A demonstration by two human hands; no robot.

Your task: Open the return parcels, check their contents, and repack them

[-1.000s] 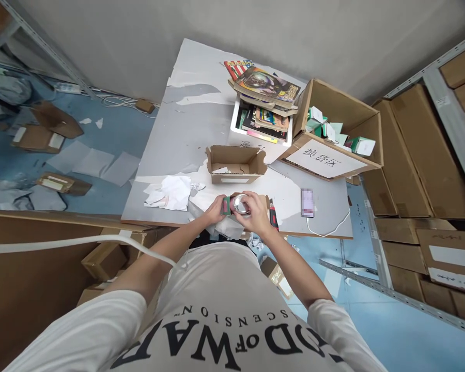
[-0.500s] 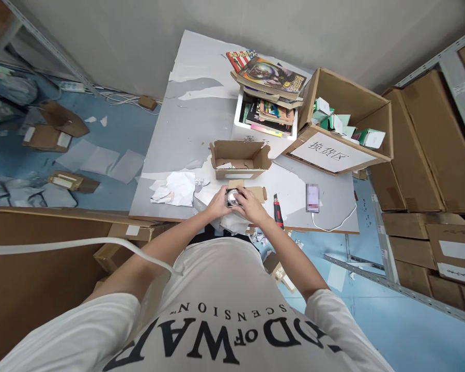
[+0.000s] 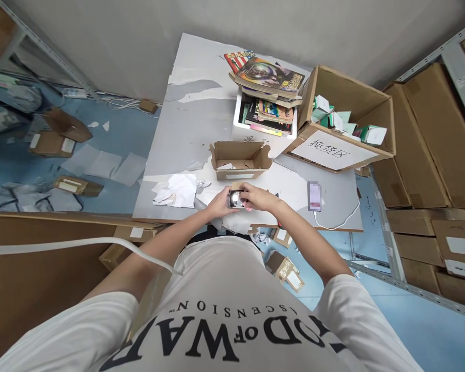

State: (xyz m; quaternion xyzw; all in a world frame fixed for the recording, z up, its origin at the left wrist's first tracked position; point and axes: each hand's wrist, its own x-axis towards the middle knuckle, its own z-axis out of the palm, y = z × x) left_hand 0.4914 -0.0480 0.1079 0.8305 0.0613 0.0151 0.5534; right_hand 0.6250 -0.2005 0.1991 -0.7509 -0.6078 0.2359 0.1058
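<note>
A small open box with a shiny silver round-topped object (image 3: pixel 236 199) in it is at the table's front edge. My left hand (image 3: pixel 219 203) is closed around the left side of this box. At its right side, my right hand (image 3: pixel 259 197) has its fingers bent and drawn together against the silver object and the box edge. What those fingertips pinch, if anything, is hidden. Just behind stands an open cardboard box (image 3: pixel 242 174) with paper scraps inside. Crumpled white paper (image 3: pixel 180 191) lies to the left. My right forearm covers most of the utility knife.
A phone (image 3: pixel 314 196) on a white cable lies at the right. Farther back are a white bin (image 3: pixel 251 135) of books and a large carton (image 3: pixel 344 161) holding small green-and-white boxes. Cartons (image 3: pixel 411 155) line the right side. A white cable (image 3: pixel 132 245) crosses above my left arm.
My right hand has shifted right, uncovering more of the silver object, and its forearm now lies over the utility knife. My left hand keeps its hold on the small box.
</note>
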